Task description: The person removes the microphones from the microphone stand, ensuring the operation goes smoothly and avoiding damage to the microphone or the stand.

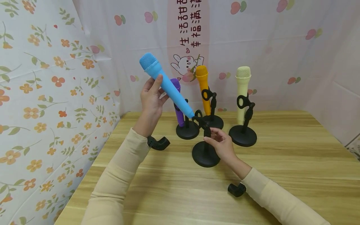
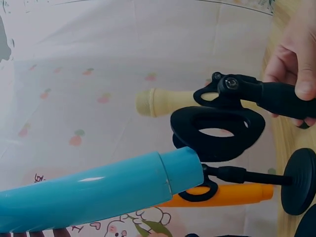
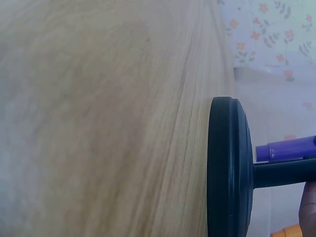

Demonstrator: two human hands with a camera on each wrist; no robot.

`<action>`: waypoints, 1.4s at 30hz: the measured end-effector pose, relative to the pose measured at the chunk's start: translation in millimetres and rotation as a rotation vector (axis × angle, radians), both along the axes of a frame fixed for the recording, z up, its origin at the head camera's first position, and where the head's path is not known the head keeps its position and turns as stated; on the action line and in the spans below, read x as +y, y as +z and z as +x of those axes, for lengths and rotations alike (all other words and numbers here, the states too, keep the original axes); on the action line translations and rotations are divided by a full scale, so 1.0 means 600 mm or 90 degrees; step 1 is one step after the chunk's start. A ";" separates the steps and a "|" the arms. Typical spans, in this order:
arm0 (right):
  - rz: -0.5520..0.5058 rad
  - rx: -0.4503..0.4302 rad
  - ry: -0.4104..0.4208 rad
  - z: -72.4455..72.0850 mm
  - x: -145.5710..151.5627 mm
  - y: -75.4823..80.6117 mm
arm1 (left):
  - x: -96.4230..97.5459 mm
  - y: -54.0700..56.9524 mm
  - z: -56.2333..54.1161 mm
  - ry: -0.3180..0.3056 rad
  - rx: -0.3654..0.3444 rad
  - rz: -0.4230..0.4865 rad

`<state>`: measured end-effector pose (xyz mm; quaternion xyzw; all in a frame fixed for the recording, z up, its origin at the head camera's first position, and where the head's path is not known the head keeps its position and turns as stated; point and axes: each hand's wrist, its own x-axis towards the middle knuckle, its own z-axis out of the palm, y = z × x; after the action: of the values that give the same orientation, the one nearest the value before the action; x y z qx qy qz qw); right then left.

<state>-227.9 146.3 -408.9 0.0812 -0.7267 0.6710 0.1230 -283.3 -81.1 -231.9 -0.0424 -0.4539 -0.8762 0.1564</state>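
My left hand (image 1: 152,98) grips a blue microphone (image 1: 172,92), tilted with its mesh head up to the left. The narrow tail points down at the ring clip of a black microphone stand (image 1: 201,157). In the left wrist view, the tail end of the microphone (image 2: 108,185) overlaps the lower edge of the clip (image 2: 217,133). Around the post of that stand, my right hand (image 1: 223,145) closes its thumb and fingers. The stand's round base (image 3: 229,168) sits on the wooden table in the right wrist view.
Behind stand a purple microphone (image 1: 180,115), an orange microphone (image 1: 203,82) and a cream microphone (image 1: 242,87), each held in a black stand. Black curved pieces (image 1: 160,144) show by both wrists. A printed cloth (image 1: 135,40) hangs behind the wooden table (image 1: 168,193).
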 end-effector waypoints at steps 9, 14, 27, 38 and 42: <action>0.004 -0.002 -0.004 -0.002 0.000 0.000 | -0.015 -0.014 0.003 0.003 -0.011 -0.018; 0.007 -0.011 -0.007 -0.002 0.000 0.000 | -0.022 -0.026 0.004 -0.003 -0.026 -0.038; 0.001 -0.036 -0.005 0.004 -0.004 0.008 | -0.036 -0.048 0.010 -0.001 -0.064 -0.057; -0.011 -0.035 -0.005 0.000 -0.003 0.006 | -0.053 -0.073 0.015 0.005 -0.104 -0.120; -0.002 -0.034 -0.005 -0.001 0.000 0.004 | -0.061 -0.083 0.016 -0.001 -0.124 -0.144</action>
<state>-228.8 146.1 -406.3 0.0603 -0.7287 0.6738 0.1065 -273.7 -117.5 -281.8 0.0251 -0.5625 -0.8197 0.1050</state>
